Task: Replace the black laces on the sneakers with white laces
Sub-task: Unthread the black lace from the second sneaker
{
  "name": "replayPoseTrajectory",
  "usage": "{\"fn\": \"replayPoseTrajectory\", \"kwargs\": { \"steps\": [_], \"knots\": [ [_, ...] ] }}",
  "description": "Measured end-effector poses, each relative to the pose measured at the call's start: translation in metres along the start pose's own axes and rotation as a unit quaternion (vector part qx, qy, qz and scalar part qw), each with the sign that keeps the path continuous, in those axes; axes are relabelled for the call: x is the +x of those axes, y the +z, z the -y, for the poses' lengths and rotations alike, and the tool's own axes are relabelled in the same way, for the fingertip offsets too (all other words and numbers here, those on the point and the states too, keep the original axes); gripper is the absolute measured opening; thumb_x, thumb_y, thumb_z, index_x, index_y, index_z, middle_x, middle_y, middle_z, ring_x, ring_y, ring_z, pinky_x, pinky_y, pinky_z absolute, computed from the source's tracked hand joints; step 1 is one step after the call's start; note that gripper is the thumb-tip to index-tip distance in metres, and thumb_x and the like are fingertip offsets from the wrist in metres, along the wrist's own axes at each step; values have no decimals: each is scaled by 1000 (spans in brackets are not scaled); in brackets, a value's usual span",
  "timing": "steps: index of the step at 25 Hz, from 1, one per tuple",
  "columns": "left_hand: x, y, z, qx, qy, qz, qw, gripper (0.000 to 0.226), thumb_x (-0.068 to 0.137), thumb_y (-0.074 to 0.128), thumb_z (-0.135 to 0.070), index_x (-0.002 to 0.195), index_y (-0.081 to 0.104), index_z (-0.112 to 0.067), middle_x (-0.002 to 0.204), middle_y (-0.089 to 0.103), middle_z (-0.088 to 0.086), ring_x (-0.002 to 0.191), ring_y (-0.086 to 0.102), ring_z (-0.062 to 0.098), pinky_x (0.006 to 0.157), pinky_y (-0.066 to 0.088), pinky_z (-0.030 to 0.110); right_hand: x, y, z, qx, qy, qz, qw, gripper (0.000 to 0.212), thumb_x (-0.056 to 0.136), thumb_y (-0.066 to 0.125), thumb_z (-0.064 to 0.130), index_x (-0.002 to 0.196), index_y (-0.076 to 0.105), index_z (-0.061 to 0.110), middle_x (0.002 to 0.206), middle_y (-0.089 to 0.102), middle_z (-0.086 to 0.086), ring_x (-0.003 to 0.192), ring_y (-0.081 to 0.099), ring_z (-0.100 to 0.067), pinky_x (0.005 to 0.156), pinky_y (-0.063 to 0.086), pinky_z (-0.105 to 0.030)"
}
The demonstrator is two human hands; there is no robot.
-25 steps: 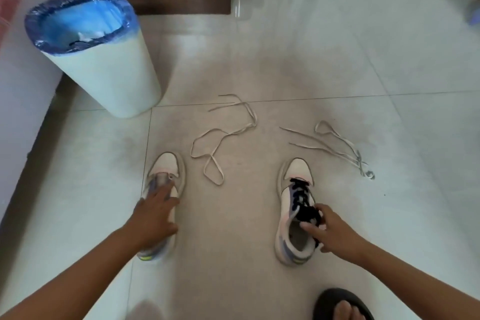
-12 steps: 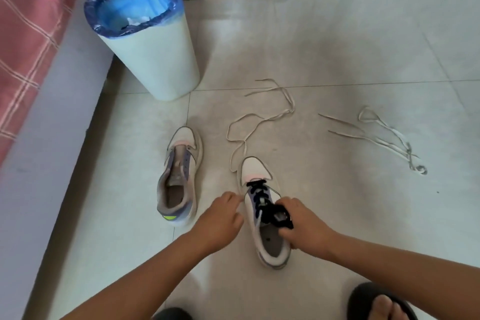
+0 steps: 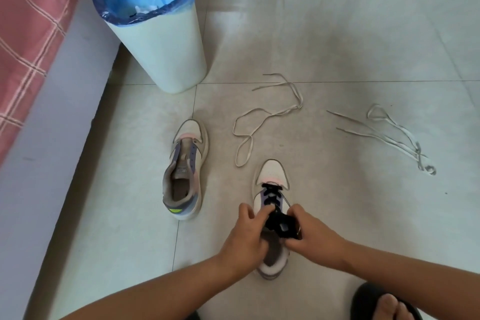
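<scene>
Two white sneakers stand on the tiled floor. The left sneaker (image 3: 186,169) has no lace in it. The right sneaker (image 3: 271,179) still carries a black lace (image 3: 271,193) crossed over its tongue. My left hand (image 3: 246,234) and my right hand (image 3: 309,236) meet over that shoe's opening. Both pinch the bunched black knot (image 3: 281,223) of the lace. One white lace (image 3: 267,117) lies loose beyond the shoes, and a second white lace (image 3: 384,132) lies to the right.
A white bin (image 3: 161,44) lined with a blue bag stands at the back left. A bed edge with a red checked cover (image 3: 28,21) runs along the left. My foot in a black sandal (image 3: 384,304) is at the bottom right.
My left hand left the laceless sneaker and joined my right hand on the black lace. The laced shoe came closer to me, and the view swung left.
</scene>
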State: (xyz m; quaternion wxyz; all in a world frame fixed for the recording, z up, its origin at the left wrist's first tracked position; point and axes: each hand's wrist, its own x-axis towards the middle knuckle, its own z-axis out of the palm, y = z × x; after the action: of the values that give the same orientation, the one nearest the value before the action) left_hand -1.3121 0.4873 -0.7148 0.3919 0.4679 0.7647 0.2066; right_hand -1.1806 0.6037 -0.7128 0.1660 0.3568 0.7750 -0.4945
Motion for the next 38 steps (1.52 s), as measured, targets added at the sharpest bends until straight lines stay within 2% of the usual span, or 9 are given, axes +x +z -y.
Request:
{"fn": "replayPoseTrajectory", "kwargs": {
  "steps": [3, 6, 10, 13, 16, 23, 27, 33, 38],
  "knots": [
    [-32, 13, -3, -22, 54, -59, 997, 61, 76, 45, -9, 136, 38, -22, 105, 22, -5, 87, 45, 15, 83, 43, 19, -20, 20, 8, 5, -21, -39, 999, 33, 79, 66, 26, 91, 35, 24, 89, 51, 2, 69, 48, -8, 60, 37, -20],
    [-53, 17, 5, -29, -21, -98, 995, 62, 70, 44, -20, 131, 36, -30, 100, 16, -11, 80, 42, 6, 73, 33, 6, -16, 24, 18, -25, -77, 21, 996, 33, 80, 62, 26, 85, 30, 32, 90, 48, 5, 74, 49, -11, 59, 32, -18],
    [-14, -1, 17, -41, -82, -112, 989, 63, 77, 53, -7, 135, 34, -21, 106, 19, -7, 92, 53, 22, 75, 37, 12, 46, 9, 35, -107, -127, 28, 986, 29, 85, 60, 20, 107, 44, 10, 112, 52, -13, 99, 54, -28, 75, 35, -28],
    [58, -33, 20, -9, -38, -97, 995, 65, 84, 54, -5, 143, 28, -13, 121, 28, 7, 104, 52, 29, 88, 39, 24, 103, -24, 38, -86, -92, -61, 990, 33, 86, 62, 21, 111, 45, 6, 115, 52, -19, 102, 55, -32, 78, 38, -32],
    [103, -62, 1, -71, 2, -66, 995, 55, 96, 50, -22, 145, 26, -19, 121, 40, 3, 91, 51, 14, 81, 41, 15, 130, -78, 11, -56, 5, -191, 980, 27, 90, 57, 16, 110, 44, 3, 109, 57, -26, 100, 57, -39, 76, 39, -36],
    [29, -19, 25, -65, 37, 0, 997, 28, 99, 41, -29, 127, 45, -28, 114, 46, -8, 93, 50, -3, 78, 36, 3, 69, -148, -88, -118, 227, -272, 928, 35, 90, 51, 12, 121, 40, -1, 108, 61, -25, 97, 60, -40, 81, 45, -42],
    [7, -13, 51, -54, 16, 22, 998, 17, 98, 45, -23, 106, 50, -37, 108, 50, -13, 90, 52, -5, 78, 39, 5, 39, -128, -49, -13, 164, -394, 904, 13, 85, 50, 13, 96, 43, 16, 79, 59, -10, 79, 60, -36, 63, 41, -36],
    [18, -3, 35, -28, 14, 70, 997, 23, 98, 47, -21, 98, 48, -44, 102, 52, -15, 89, 54, -4, 77, 43, 10, 74, -46, 4, -187, 70, -150, 968, 61, 92, 41, 11, 145, 17, 26, 122, 44, -18, 102, 55, -39, 70, 35, -36],
    [29, 1, 10, -17, 66, 64, 996, 21, 97, 47, -17, 100, 50, -37, 102, 50, -16, 93, 49, -8, 78, 39, 6, 23, -71, -91, -219, 180, -243, 928, 53, 96, 33, 13, 147, 22, 22, 124, 48, -18, 104, 57, -32, 79, 43, -35]
  ]
}}
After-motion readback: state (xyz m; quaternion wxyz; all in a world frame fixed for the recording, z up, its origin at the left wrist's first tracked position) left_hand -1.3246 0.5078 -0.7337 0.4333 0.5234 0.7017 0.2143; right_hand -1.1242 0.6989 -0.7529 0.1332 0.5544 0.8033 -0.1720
